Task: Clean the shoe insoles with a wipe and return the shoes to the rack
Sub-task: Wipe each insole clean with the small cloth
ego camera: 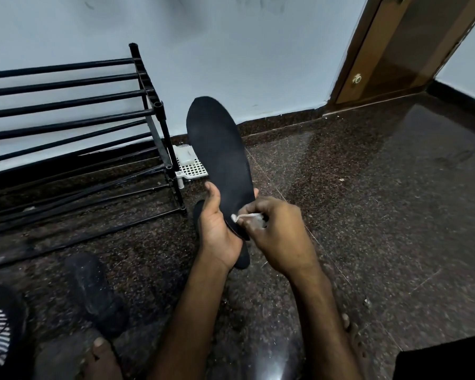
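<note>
1. Head view: the left hand grips a black insole by its near end, thumb on the left edge and fingertips curled round the right edge
2. The insole stands nearly upright above the floor, its toe end pointing far, towards the wall
3. The right hand pinches a crumpled white wipe and presses it on the insole's near part, just beside the left palm
4. A second dark piece, shaped like a sole, shows behind the left hand
5. The black rack stands at the left against the wall; a white grid tray sits just right of it
6. A dark shoe lies on the floor at near left, apart from the rack
</note>
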A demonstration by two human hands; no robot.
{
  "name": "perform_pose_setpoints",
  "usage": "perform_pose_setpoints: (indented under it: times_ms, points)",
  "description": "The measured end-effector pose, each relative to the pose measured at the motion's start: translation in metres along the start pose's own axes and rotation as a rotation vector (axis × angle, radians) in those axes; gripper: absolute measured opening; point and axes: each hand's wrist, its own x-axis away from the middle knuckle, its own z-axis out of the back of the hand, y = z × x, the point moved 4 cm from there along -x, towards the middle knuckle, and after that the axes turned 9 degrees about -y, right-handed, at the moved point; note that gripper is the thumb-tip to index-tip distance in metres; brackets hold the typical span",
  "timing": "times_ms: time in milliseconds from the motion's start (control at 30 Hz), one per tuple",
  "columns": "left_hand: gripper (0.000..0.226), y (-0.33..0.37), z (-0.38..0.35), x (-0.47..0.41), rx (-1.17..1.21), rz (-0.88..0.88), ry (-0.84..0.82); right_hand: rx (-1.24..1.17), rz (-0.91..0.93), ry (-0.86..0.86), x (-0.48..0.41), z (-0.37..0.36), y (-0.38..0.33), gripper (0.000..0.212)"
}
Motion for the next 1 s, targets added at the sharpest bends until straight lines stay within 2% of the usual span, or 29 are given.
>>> perform_pose_setpoints:
  times_ms: [100,133,200,300,367,467,600,633,667,833,1000]
  points:
    - [0.061,0.001,0.002,0.001,0.012,0.029,-0.028,-0.015,-0.018,-0.406,0.012,0.002,-0.004,0.006]
    - [0.063,0.003,0.003,0.001,-0.001,0.028,-0.045,-0.03,-0.034,-0.459,0.017,0.009,-0.003,0.007]
    - [0.065,0.008,0.006,-0.002,-0.014,-0.006,-0.098,-0.102,-0.048,-0.365,0.021,0.028,-0.003,0.006]
    - [0.066,0.009,0.008,-0.006,-0.02,-0.033,-0.134,-0.103,0.007,-0.038,0.019,0.048,-0.007,0.005]
    - [0.07,0.006,0.007,-0.006,-0.033,-0.034,-0.145,-0.104,0.071,0.09,0.013,0.044,-0.012,0.007]
    - [0.067,0.005,-0.001,-0.001,-0.055,-0.023,-0.111,-0.003,0.119,0.044,0.003,0.015,-0.014,0.006]
    - [0.064,0.002,0.011,-0.006,-0.106,-0.037,-0.032,0.057,-0.019,-0.31,0.009,0.0,0.007,0.004]
    - [0.064,0.002,0.018,-0.009,-0.117,-0.048,-0.016,0.039,-0.048,-0.341,0.012,0.005,0.013,0.005]
    - [0.062,0.002,0.023,-0.011,-0.131,-0.062,-0.005,-0.001,-0.067,-0.32,0.014,0.013,0.018,0.005]
    - [0.042,0.002,0.064,-0.014,-0.353,-0.075,0.076,-0.273,-0.128,0.007,0.01,0.036,0.056,0.003]
    - [0.036,0.004,0.136,-0.006,-0.385,-0.029,0.259,-0.571,-0.224,0.018,0.003,-0.013,0.093,0.005]
